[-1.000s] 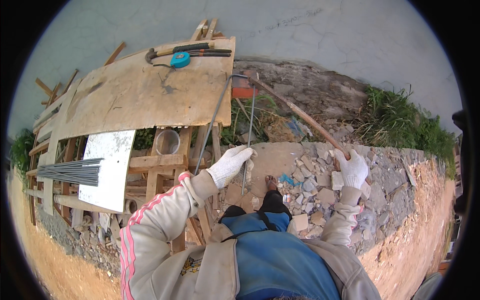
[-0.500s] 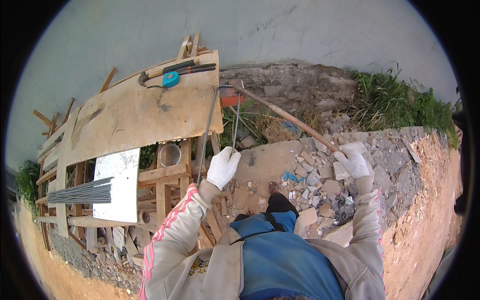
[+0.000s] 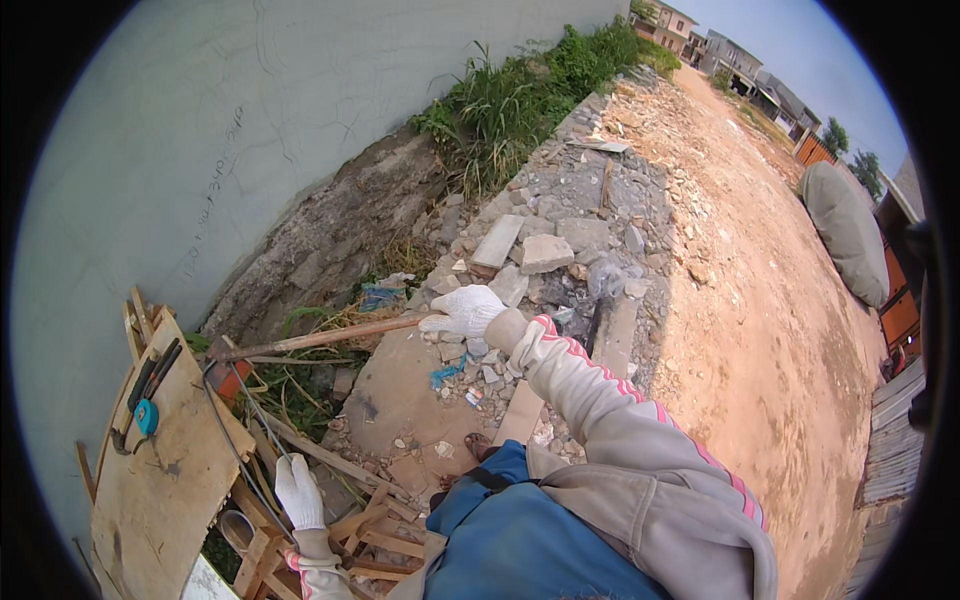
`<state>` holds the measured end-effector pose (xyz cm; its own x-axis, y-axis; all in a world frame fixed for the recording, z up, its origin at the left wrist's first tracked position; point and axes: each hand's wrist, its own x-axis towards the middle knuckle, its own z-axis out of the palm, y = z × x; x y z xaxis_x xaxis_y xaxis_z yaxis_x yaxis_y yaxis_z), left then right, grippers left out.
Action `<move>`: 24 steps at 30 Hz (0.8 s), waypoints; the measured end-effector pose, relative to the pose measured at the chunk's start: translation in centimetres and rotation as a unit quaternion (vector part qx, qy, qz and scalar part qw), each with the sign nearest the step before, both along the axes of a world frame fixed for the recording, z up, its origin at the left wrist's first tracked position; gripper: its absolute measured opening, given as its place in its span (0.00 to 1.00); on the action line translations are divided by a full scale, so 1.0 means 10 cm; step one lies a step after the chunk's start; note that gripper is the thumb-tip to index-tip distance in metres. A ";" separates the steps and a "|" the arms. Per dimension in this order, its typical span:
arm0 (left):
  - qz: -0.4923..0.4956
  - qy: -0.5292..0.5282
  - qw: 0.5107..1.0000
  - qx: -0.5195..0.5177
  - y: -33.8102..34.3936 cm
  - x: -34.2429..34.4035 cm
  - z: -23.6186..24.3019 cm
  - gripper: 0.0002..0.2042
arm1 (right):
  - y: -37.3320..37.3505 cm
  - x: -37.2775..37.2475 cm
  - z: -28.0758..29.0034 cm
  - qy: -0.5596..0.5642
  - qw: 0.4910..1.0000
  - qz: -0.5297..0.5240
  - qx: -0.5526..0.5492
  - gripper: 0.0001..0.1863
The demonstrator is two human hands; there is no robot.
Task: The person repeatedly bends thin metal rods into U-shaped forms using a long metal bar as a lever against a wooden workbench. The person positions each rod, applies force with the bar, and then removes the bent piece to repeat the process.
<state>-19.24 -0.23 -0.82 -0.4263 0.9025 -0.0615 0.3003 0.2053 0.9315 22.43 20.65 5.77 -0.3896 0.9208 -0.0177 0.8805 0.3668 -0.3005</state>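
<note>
My left hand point(image 3: 298, 492), white-gloved, holds a bent steel rebar point(image 3: 229, 414) at lower left; one leg of the rebar passes through its fingers. My right hand point(image 3: 462, 313), also gloved, grips the near end of a long rusty bar point(image 3: 300, 340), whose far end meets the bend at a red block point(image 3: 232, 383) on the wooden structure. Beside them lies a plywood board point(image 3: 180, 500) with a hammer point(image 3: 120, 436), a turquoise tape measure point(image 3: 146, 418) and long-handled dark tools point(image 3: 161, 368).
A grey wall point(image 3: 140, 180) runs along the left. Broken rubble point(image 3: 548, 254), weeds point(image 3: 510, 130) and scrap timber point(image 3: 370, 553) lie around my feet and ahead. A dirt lane point(image 3: 755, 400) stretches away rightward to houses point(image 3: 730, 55), past a grey-green covered bulk point(image 3: 840, 230).
My view has swung to the right, bringing the lane and houses in and shifting the plywood to the lower left. Both hands still hold the rebar and bar.
</note>
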 end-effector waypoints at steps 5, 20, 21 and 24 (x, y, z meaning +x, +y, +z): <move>-0.002 0.008 1.000 0.007 -0.02 -0.03 0.02 0.13 | -0.16 -0.06 -0.02 0.018 1.000 -0.010 0.003 0.38; 0.035 -0.072 0.997 0.009 -0.19 0.04 -0.06 0.20 | -0.11 -0.07 0.00 -0.043 0.999 -0.009 -0.022 0.35; 0.036 -0.066 0.997 0.013 -0.21 0.01 -0.04 0.20 | -0.19 -0.08 -0.03 -0.040 0.999 -0.011 -0.018 0.35; 0.054 -0.064 0.996 0.013 -0.27 -0.07 0.03 0.20 | -0.39 -0.12 -0.12 -0.031 0.999 -0.027 0.007 0.35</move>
<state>-19.93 -2.94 -0.55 -0.5113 0.8537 -0.0991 0.1565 0.2059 0.9660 21.27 16.73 4.57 -0.3377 0.9408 -0.0279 0.9158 0.3216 -0.2405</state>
